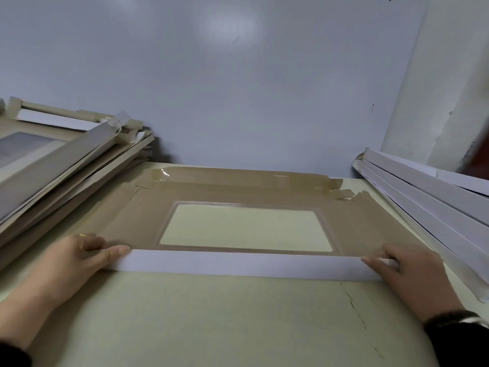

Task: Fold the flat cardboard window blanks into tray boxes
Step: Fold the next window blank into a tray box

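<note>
So that the near flap [246, 263] creases evenly along its length, the left hand [79, 256] and right hand [404, 271] pinch its two ends, raising it from the blank [357, 223] lying flat on the worktop [211, 321].

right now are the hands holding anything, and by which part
Both hands hold the cardboard blank by its near flap, folded up white side out: left hand at the flap's left end, right hand at its right end.

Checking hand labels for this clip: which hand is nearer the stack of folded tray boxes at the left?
Left. The left hand grips the blank's raised near flap beside the stack of folded tray boxes; the right hand holds the flap's opposite end.
</note>
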A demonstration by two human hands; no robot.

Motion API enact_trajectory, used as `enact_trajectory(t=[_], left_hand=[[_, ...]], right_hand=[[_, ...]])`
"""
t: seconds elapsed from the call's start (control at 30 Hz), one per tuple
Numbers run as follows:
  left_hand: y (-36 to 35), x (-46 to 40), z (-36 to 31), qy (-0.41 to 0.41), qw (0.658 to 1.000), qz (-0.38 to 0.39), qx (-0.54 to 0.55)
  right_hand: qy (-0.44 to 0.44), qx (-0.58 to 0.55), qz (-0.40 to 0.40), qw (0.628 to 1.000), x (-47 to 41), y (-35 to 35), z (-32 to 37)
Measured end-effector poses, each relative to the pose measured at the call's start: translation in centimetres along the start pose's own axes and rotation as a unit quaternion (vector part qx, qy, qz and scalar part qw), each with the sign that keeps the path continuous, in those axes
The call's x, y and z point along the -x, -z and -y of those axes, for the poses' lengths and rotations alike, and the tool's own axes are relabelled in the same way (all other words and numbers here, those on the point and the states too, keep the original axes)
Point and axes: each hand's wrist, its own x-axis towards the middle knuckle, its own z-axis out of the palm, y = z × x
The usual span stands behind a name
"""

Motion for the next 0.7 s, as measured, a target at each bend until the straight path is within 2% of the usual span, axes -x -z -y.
enact_trajectory(t=[0.07, 0.2, 0.3, 0.4, 0.5, 0.6, 0.7], left_hand=[[-0.1, -0.2, -0.4, 0.043, 0.999, -0.001, -0.028], [-0.2, -0.6, -1.4, 0.061, 0.995, 0.014, -0.075], [-0.4, -0.8, -2.0, 0.069, 0.992, 0.027, -0.107], [-0.7, -0.5, -2.7, 0.039, 0.983, 0.022, -0.178], [-2.3, 0.5, -5.1, -0.013, 0.983, 0.068, -0.168], [-5.0, 1.8, -9.2, -0.084, 0.968, 0.155, -0.18], [-7.7, 3.0, -13.0, -0.146, 0.953, 0.216, -0.155]], right_hand=[[-0.004, 0.029, 0.004, 1.0, 0.0, 0.0, 0.2], [-0.036, 0.075, -0.011, 0.997, 0.0, -0.6, -0.6], [-0.077, 0.1, 0.044, 0.991, -0.4, -0.8, -0.7], [-0.111, 0.095, 0.106, 0.984, -0.5, -0.8, -0.7], [-0.026, 0.057, 0.12, 0.991, -0.5, -0.7, 1.3], [0.153, 0.056, 0.117, 0.98, -0.2, -1.3, 5.5], [0.234, 0.01, 0.218, 0.948, 0.8, -3.3, 10.0]])
